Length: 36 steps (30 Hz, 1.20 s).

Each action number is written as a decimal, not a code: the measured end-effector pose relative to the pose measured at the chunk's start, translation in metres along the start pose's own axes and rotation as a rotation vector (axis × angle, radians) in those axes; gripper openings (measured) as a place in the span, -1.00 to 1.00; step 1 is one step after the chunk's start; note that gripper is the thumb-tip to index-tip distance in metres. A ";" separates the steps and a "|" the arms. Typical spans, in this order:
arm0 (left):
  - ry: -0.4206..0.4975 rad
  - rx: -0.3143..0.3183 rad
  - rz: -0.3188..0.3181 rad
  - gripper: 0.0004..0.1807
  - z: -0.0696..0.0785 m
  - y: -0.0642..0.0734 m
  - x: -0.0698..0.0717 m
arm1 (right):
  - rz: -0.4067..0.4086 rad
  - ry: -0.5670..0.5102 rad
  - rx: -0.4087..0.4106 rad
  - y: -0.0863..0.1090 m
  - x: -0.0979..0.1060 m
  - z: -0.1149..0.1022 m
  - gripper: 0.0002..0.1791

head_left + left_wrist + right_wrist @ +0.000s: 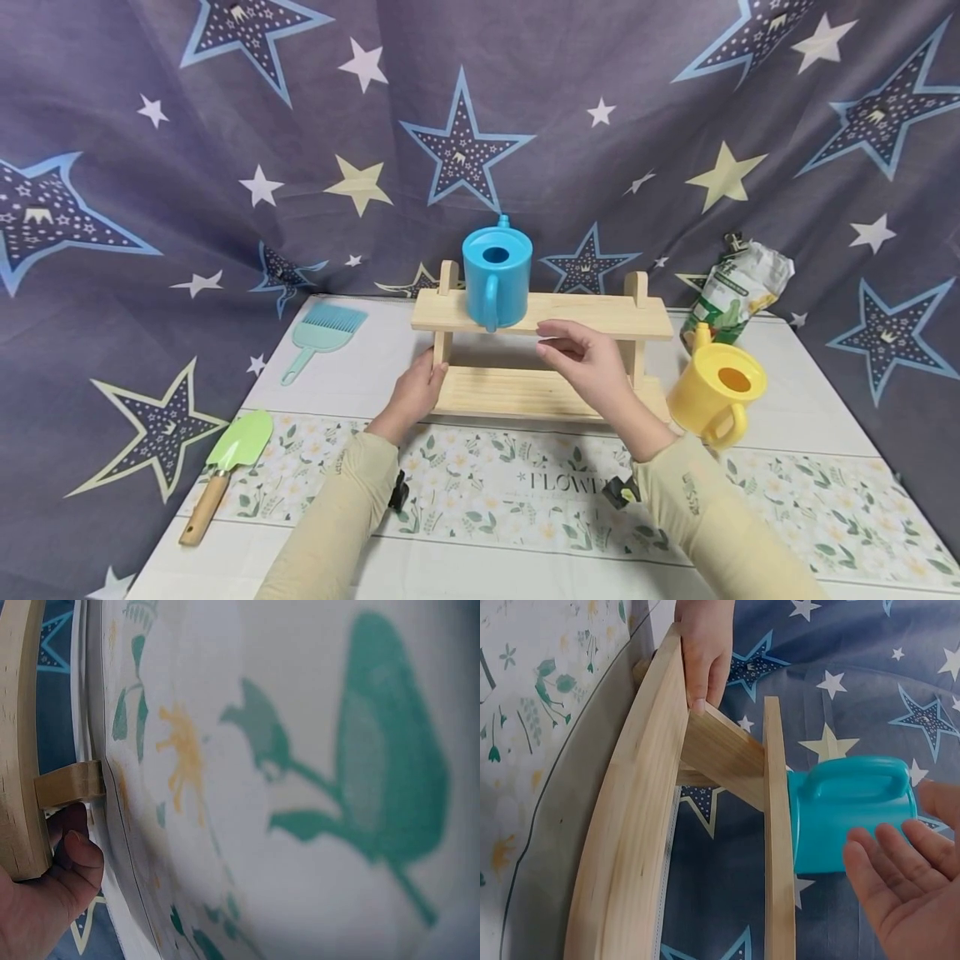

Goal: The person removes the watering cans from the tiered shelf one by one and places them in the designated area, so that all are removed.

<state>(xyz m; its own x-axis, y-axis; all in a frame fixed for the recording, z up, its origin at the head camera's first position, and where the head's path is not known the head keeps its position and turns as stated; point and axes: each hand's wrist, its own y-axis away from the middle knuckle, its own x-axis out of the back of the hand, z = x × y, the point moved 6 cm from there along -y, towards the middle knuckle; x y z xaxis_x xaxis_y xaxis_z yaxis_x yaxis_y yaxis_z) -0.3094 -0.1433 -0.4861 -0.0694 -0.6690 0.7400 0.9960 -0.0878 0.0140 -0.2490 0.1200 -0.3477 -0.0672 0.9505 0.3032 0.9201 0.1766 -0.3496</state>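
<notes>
A two-tier wooden shelf (517, 392) stands at the back of the table, with a blue watering can (510, 283) upright on the left half of its top board. My left hand (417, 388) grips the shelf's left end beside the upright, thumb in front; some of its fingers are hidden behind the wood. In front of the top board, right of the can, is my right hand (588, 362), its fingers loosely bent and holding nothing. The right wrist view shows that palm (915, 892) beside the can (855, 817), fingers apart from one another.
A yellow watering can (716, 392) stands by the shelf's right end, with a clipped bag (738, 292) behind it. On the left lie a light blue hand brush (322, 329) and a green trowel (240, 442) with a wooden handle. A starry curtain (570, 75) hangs behind the table.
</notes>
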 end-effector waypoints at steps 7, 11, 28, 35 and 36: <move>0.000 -0.003 0.000 -0.43 0.000 0.000 0.000 | 0.006 0.012 0.016 -0.006 -0.010 -0.002 -0.66; -0.005 -0.005 -0.002 -0.43 0.000 0.000 0.001 | 0.008 0.006 0.022 -0.009 -0.017 -0.004 -0.66; -0.017 -0.026 0.014 -0.44 0.002 0.001 0.002 | 0.118 0.029 0.032 -0.026 -0.042 -0.006 -0.67; -0.020 -0.039 0.021 -0.44 0.002 0.001 0.003 | 0.121 0.062 0.033 -0.032 -0.049 -0.005 -0.66; -0.019 -0.040 0.022 -0.44 0.002 0.001 0.003 | 0.120 0.065 0.031 -0.033 -0.050 -0.004 -0.66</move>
<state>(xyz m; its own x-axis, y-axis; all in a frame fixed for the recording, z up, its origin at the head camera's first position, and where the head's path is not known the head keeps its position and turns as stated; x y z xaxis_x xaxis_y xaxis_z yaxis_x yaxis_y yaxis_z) -0.3081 -0.1439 -0.4829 -0.0464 -0.6571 0.7524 0.9943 -0.1030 -0.0286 -0.2743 0.0659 -0.3478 0.0689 0.9470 0.3137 0.9074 0.0711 -0.4141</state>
